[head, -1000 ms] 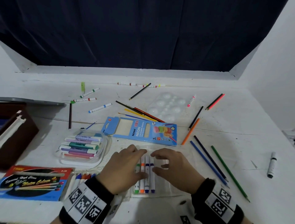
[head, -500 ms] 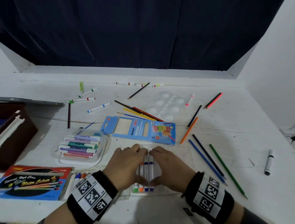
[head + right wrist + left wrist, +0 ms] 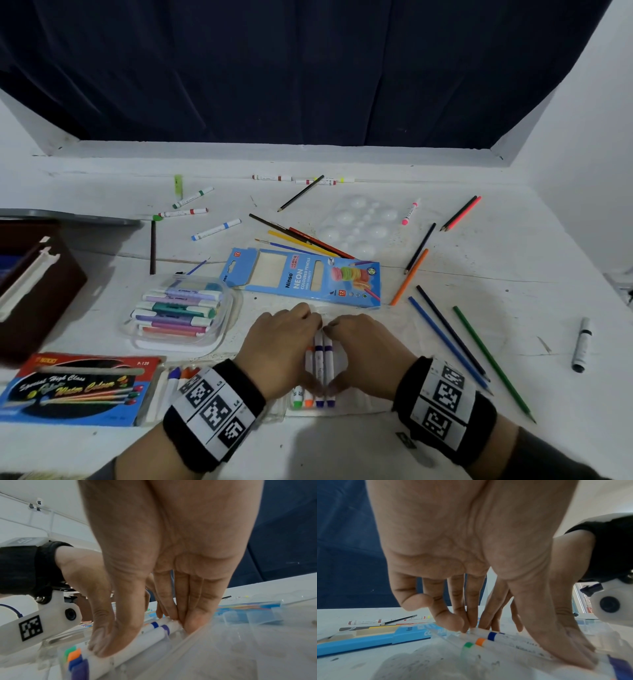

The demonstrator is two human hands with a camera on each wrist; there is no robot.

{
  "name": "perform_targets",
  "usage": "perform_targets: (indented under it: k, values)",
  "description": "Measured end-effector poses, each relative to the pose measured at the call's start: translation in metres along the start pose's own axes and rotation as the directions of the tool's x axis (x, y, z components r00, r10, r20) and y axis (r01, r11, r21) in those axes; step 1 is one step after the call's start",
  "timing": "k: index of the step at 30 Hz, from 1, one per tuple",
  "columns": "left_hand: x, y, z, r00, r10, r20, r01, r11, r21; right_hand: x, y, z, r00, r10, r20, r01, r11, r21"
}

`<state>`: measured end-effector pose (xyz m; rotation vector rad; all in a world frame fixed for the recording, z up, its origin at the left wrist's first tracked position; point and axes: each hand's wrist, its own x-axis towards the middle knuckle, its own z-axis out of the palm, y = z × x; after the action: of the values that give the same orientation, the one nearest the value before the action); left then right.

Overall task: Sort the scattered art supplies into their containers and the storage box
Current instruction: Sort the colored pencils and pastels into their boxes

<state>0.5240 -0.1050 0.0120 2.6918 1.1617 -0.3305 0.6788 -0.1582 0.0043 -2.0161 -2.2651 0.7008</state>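
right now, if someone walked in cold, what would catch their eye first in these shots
First, the two hands at the near middle of the white table: the left hand and right hand press together on a row of markers in a clear tray. Next, the bright blue pencil box just beyond them, and the coloured pencils fanned out to the right.

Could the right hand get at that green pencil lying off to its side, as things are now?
Probably yes. The green pencil lies alone on bare table to the right of the right hand, with only two blue pencils between them, flat on the table. But that hand is now pressing on the markers and must let go first.
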Motion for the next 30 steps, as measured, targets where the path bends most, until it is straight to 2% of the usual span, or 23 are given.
perform_targets:
  k: [11,15,18,22,24,25,28,30]
  values:
    - [0.001,-0.002,-0.002,1.0,0.004,0.022,-0.004,1.0,-0.023,-0.001,0.002,0.002,1.0,0.008,-0.029,-0.007,0.999,0.04]
    - [-0.001,0.0,-0.005,0.999,-0.002,0.036,0.004,0.999,-0.046,-0.004,0.009,0.001,0.998,-0.003,-0.066,0.014,0.986,0.167]
    - [-0.003,0.003,-0.009,0.998,-0.013,0.057,0.016,0.998,-0.061,-0.016,0.019,-0.015,0.98,0.05,-0.193,0.03,0.92,0.39]
    - [0.003,0.02,-0.02,0.998,-0.052,-0.017,0.048,0.983,-0.177,-0.047,0.063,-0.049,0.892,0.085,-0.445,0.106,0.916,0.387]
    - [0.009,0.04,-0.028,0.995,-0.051,-0.081,0.028,0.966,-0.256,-0.07,0.098,-0.067,0.864,0.122,-0.489,0.06,0.938,0.34]
    - [0.013,0.053,-0.031,0.993,-0.047,-0.111,0.01,0.951,-0.309,-0.083,0.117,-0.076,0.869,0.149,-0.473,0.007,0.95,0.311]
    - [0.025,0.095,-0.032,0.978,-0.042,-0.202,-0.062,0.873,-0.484,-0.122,0.18,-0.091,0.909,0.274,-0.315,-0.221,0.956,0.193]
    - [0.036,0.122,-0.03,0.968,-0.038,-0.247,-0.109,0.825,-0.555,-0.144,0.219,-0.091,0.898,0.372,-0.235,-0.354,0.928,0.116]
